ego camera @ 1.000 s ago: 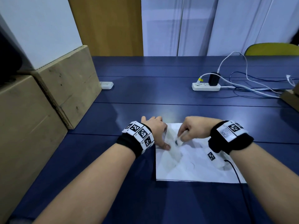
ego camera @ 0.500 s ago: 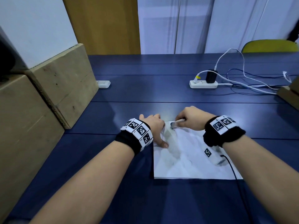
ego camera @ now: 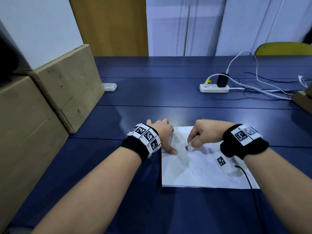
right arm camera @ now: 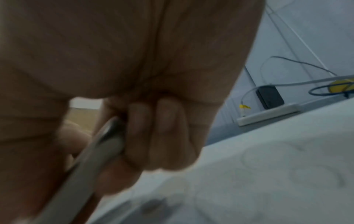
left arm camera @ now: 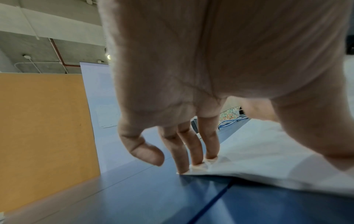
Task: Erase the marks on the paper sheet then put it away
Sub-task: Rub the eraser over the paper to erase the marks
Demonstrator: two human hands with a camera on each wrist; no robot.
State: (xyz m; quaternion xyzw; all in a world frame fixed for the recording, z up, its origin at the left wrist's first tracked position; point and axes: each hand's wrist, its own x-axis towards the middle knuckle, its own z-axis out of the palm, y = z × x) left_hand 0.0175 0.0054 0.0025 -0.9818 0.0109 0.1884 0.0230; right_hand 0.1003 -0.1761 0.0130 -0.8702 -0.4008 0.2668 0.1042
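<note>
- The paper sheet (ego camera: 202,174) lies flat on the blue table (ego camera: 168,102), near its front edge.
- Its left edge is pinned by the straight fingers of the left hand (ego camera: 163,135).
- A slim eraser (ego camera: 191,146) is pinched in the curled right hand (ego camera: 207,134).
- Short, light strokes are advised, so that the sheet is not creased.
- Faint circles remain.
- Cardboard boxes (ego camera: 67,85) are seen at left; their contents are hidden.

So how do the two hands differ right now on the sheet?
The left hand has straight fingers pressing the paper sheet's left edge; the right hand is curled round a white eraser. The left hand holds nothing; the right hand works the eraser tip against the sheet. Both wear marker-tagged wristbands.
</note>
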